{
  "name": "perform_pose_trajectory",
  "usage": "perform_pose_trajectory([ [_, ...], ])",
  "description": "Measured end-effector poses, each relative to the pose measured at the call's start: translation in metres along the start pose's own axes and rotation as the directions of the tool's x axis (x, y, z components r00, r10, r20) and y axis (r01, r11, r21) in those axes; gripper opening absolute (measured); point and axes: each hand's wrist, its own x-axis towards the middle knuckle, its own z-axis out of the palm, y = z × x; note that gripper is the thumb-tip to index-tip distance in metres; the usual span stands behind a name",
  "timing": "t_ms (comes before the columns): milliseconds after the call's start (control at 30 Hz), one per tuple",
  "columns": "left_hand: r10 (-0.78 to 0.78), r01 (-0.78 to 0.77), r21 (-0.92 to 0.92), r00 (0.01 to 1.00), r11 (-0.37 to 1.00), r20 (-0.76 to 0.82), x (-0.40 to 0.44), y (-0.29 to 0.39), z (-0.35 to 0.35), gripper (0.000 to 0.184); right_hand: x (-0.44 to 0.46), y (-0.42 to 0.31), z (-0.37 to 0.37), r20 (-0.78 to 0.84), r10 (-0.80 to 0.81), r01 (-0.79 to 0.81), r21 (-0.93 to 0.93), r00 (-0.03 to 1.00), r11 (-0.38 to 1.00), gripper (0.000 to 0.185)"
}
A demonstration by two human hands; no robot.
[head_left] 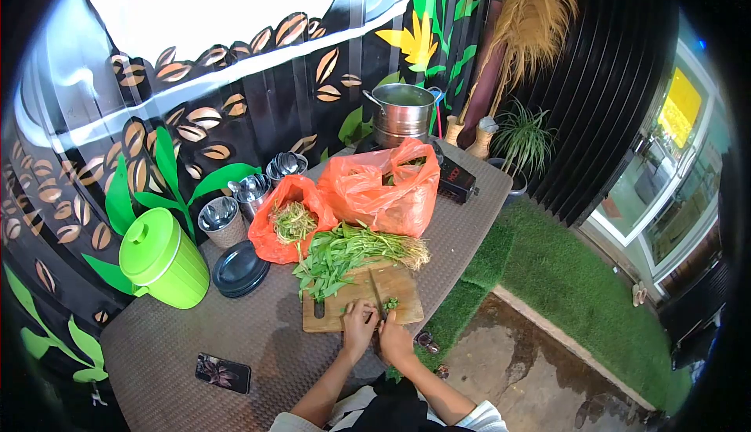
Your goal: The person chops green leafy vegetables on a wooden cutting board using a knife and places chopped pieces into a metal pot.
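Observation:
A wooden cutting board [332, 320] lies near the table's front edge. Across its back lies a bunch of leafy green stems [344, 252], roots to the right. My right hand [397, 340] is closed round the handle of a knife [375, 287], whose blade points away over the board. Beside it, my left hand [360, 329] rests at the board's front edge with its fingers bent inward; anything between them is too small to make out. A small heap of chopped greens [390, 304] sits just right of the blade.
Behind the greens stand two red plastic bags [383, 193] [270, 240]. A steel pot [404, 115] stands at the back. Cutlery cups [227, 228], dark lids [241, 269] and a green lidded bin [168, 264] are left. A phone [223, 373] lies front left.

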Motion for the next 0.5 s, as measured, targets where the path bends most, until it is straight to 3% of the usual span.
perform_pose_trajectory([
  [133,0.053,-0.059,0.124,0.997,0.991,0.052,0.002,-0.009,0.004,0.011,0.005,0.014,-0.011,0.011,-0.030,0.030,0.045,0.999,0.999,0.033],
  [200,0.188,-0.169,0.359,0.982,0.918,-0.018,0.010,-0.006,0.008,0.011,0.004,0.018,-0.018,-0.036,-0.085,0.090,0.155,0.996,0.984,0.030],
  [333,0.154,-0.115,0.377,0.985,0.919,-0.075,0.037,-0.001,0.018,0.009,-0.005,0.015,-0.036,-0.130,-0.100,0.134,0.293,0.986,0.947,0.030],
  [400,0.150,-0.113,0.498,0.988,0.860,-0.033,0.051,0.003,0.022,0.013,-0.011,0.009,-0.050,-0.091,-0.032,0.066,0.401,0.995,0.914,0.030],
  [500,0.171,-0.138,0.654,0.985,0.744,0.013,0.063,0.005,0.027,0.009,-0.017,0.005,-0.053,-0.158,-0.048,0.120,0.481,0.986,0.869,0.031],
])
